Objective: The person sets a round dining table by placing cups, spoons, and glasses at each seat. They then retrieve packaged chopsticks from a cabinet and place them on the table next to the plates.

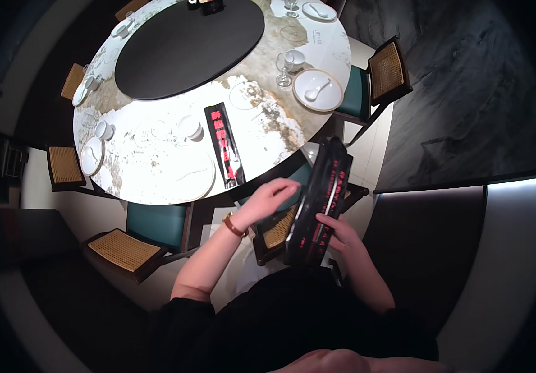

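My right hand (340,231) grips a bundle of long black packets (317,210) that bear red writing. The bundle is tilted in front of my body, to the right of the middle. Just left of it hovers my left hand (270,198), its fingers loosely bent and nothing visible in them. A watch with a brown strap (234,225) is on that wrist. One similar black packet (224,144) lies flat on the round marble-patterned table (268,140), between a white cup (189,127) and a plate with a white spoon (318,90).
A dark round turntable (188,51) covers the table's middle. Stemmed glasses (284,70) and more place settings (92,156) stand around the rim. Chairs with woven cane backs (124,249) surround the table; one (281,228) is directly below my hands.
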Motion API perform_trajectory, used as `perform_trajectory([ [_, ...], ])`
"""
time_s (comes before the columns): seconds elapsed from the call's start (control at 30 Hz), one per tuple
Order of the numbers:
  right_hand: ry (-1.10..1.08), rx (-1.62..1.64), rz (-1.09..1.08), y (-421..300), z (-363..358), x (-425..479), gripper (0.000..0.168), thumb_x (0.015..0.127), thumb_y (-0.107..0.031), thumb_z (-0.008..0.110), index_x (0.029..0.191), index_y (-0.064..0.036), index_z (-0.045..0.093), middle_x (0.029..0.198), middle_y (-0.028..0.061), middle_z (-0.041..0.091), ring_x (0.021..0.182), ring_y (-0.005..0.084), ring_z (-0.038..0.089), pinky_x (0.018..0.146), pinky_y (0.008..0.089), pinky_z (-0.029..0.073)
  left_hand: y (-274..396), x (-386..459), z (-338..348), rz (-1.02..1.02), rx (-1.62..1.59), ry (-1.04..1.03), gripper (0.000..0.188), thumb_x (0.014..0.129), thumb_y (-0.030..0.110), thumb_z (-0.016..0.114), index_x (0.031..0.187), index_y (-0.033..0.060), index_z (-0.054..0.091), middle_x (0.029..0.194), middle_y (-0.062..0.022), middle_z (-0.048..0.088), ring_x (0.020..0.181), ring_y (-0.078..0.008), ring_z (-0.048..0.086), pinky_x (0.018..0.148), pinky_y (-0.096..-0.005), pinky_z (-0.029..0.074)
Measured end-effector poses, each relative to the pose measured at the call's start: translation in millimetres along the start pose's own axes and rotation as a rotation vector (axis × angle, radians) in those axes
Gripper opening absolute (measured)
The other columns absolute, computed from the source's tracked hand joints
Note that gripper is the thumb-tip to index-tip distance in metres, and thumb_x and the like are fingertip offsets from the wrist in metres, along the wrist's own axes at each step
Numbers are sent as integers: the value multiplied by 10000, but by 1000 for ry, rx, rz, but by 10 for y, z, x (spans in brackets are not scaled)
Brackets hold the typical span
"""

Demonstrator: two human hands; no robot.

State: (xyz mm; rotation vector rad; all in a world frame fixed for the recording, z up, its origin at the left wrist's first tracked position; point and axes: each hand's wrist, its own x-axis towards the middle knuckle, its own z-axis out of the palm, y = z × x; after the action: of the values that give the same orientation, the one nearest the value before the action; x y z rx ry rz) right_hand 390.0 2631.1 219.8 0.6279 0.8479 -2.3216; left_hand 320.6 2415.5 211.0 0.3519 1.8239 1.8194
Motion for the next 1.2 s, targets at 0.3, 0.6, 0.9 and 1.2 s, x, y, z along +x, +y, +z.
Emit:
perform_trajectory([
  [0.3, -230, -80, 22, -1055, -648, 225, 303, 836, -34, 608, 1131, -23, 541, 1071, 87, 604, 997, 199, 593, 864, 336, 495, 406, 794, 1258, -30, 27, 552, 151, 885, 122, 565, 972, 2, 591, 775, -10, 601, 701, -49, 523, 632, -201, 434],
  [0.6, -168, -23, -56, -2837, -1964, 54, 365, 839, -31, 588, 1185, -13, 475, 1117, 104, 566, 1010, 236, 573, 878, 360, 478, 790, 2517, 2670, -38, 11, 701, 147, 799, 113, 674, 841, 3, 586, 745, -38, 621, 689, -90, 580, 639, -228, 469],
  [0.9, -277, 144, -103, -3799, -2423, -100, 424, 840, -63, 590, 1225, 14, 430, 1162, 137, 542, 1054, 279, 556, 918, 408, 459, 1020, 3460, 3077, 51, -462, 466, 119, 817, 110, 656, 862, 47, 565, 829, -20, 588, 752, -81, 548, 726, -207, 437],
  [1.2, -234, 157, -7, -4259, -2492, 241, 415, 858, -82, 570, 1236, 17, 430, 1190, 147, 534, 1076, 277, 546, 948, 416, 437, 1198, 3880, 3012, 275, 308, 620, 104, 828, 66, 592, 874, -20, 557, 811, -107, 527, 679, -213, 555, 589, -271, 468],
])
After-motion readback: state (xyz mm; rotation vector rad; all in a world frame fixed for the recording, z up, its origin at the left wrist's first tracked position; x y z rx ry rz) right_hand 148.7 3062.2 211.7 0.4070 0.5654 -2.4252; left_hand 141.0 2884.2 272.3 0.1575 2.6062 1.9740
